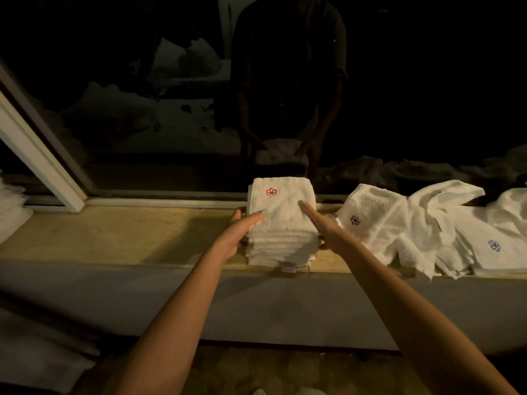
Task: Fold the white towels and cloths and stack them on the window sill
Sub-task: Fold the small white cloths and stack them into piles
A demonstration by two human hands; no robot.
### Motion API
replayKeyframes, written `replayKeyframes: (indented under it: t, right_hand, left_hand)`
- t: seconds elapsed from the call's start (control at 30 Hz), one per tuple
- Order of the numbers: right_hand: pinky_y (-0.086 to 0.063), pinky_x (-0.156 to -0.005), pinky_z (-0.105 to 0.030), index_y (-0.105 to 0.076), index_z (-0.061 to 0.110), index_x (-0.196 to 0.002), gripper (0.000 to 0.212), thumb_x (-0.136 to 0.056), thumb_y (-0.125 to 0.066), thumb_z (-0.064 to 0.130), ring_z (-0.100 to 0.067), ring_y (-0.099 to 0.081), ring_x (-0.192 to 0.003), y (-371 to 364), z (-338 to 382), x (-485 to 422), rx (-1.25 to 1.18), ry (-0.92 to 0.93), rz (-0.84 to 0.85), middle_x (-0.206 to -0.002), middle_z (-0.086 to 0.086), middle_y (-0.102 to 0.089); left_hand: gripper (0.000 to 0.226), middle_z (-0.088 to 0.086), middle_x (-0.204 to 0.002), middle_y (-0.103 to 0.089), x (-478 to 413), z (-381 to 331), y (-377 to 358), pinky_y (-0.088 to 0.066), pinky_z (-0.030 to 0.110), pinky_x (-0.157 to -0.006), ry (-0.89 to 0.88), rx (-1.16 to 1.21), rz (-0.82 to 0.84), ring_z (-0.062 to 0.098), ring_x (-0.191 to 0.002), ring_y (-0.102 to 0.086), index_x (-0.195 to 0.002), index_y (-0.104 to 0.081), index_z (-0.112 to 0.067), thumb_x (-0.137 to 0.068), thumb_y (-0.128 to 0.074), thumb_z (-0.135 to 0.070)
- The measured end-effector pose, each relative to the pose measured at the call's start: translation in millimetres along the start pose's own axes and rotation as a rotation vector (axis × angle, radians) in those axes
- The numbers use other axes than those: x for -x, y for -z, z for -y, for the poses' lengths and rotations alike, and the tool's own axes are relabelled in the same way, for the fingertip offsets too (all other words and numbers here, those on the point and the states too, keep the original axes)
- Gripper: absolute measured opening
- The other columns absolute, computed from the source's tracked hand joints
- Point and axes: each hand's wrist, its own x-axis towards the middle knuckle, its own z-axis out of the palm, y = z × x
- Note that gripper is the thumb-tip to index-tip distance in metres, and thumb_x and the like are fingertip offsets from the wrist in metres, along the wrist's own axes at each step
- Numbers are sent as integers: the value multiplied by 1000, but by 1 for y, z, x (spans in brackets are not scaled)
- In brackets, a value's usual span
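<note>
A stack of several folded white cloths (282, 223) stands on the beige window sill (128, 235), its top cloth marked with a red flower emblem. My left hand (236, 232) holds the stack's left side, one finger lying across the top cloth and the others against the side. My right hand (322, 226) holds the right side the same way, a finger on top and the rest down the side. To the right, several unfolded white cloths (427, 229) with dark blue emblems lie spread and overlapping on the sill.
Dark window glass (171, 109) rises directly behind the sill, with a white frame post (37, 155) at the left. More white fabric (11, 212) sits at the sill's far left. Pale bedding (42, 352) lies at the lower left, below the sill.
</note>
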Motion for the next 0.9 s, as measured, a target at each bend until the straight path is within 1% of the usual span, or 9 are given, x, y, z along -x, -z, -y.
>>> replayKeyframes:
  t: [0.1,0.2,0.27,0.43,0.53,0.6,0.73,0.83,0.9]
  right_hand:
    - [-51,-90,-43,-46,8,-132,79,-80,-58,66,-28,-56,-109,-4,7,-4,129,118,-103,-128,-10,-55]
    - [-53,-86,-37,-17,21,-152,76,-91,-60,42,-33,-50,-122,-5,23,-4,263,386,-185,-148,-15,-34]
    - [-52,-92,-47,-11,27,-153,72,-96,-53,38,-34,-48,-124,-14,27,-4,375,495,-133,-150,-19,-28]
    - [-42,-102,-52,-10,30,-152,72,-94,-50,46,-40,-35,-130,-25,18,-8,482,478,-148,-150,-19,-18]
    - [-41,-97,-35,-12,30,-152,69,-96,-49,45,-38,-38,-130,-24,16,-11,520,492,-193,-153,-16,-16]
    - [-39,-98,-36,-15,30,-153,68,-96,-48,47,-35,-38,-131,-24,15,-14,520,459,-217,-154,-14,-18]
    - [-36,-109,-43,-17,36,-151,70,-92,-49,56,-32,-37,-136,-19,7,-16,423,466,-209,-155,-10,-26]
    - [-24,-105,-22,-15,30,-153,66,-97,-46,45,-20,-28,-142,-17,1,-10,379,493,-169,-159,0,-19]
    - [-25,-103,-21,-15,32,-153,64,-98,-45,46,-19,-28,-142,-16,0,-13,395,491,-171,-159,1,-19]
  left_hand:
    - [84,6,-141,-50,-2,-2,2,-36,42,-105,5,-80,30,22,-120,-51,-150,-21,-16,-85,-69,-40]
    - [91,2,-150,-37,-6,-16,-6,-38,43,-107,-61,-116,19,25,-130,-46,-154,-1,-27,-89,-65,-36]
    - [93,0,-153,-32,-8,-24,-12,-38,39,-106,-93,-97,46,24,-134,-42,-152,10,-32,-92,-61,-36]
    - [92,1,-153,-33,-14,-15,-23,-50,24,-83,-231,-62,21,11,-120,-46,-153,5,-34,-93,-62,-17]
    - [89,0,-156,-27,-18,-14,-27,-46,31,-96,-296,-97,21,13,-133,-37,-153,-1,-33,-92,-62,-12]
    - [87,1,-160,-13,-21,-16,-29,-35,38,-109,-358,-245,-38,20,-145,-19,-153,-3,-33,-92,-63,-15]
    - [69,-10,-162,6,-34,-17,-23,-5,57,-117,-575,-952,-154,21,-148,12,-151,-12,-40,-96,-52,-33]
    - [52,-19,-160,2,-39,-9,-16,-2,58,-117,-576,-1047,-59,15,-148,13,-150,-20,-40,-101,-36,-40]
    - [50,-20,-160,2,-42,-4,-13,-1,57,-117,-546,-1045,-47,15,-148,11,-150,-20,-40,-102,-33,-42]
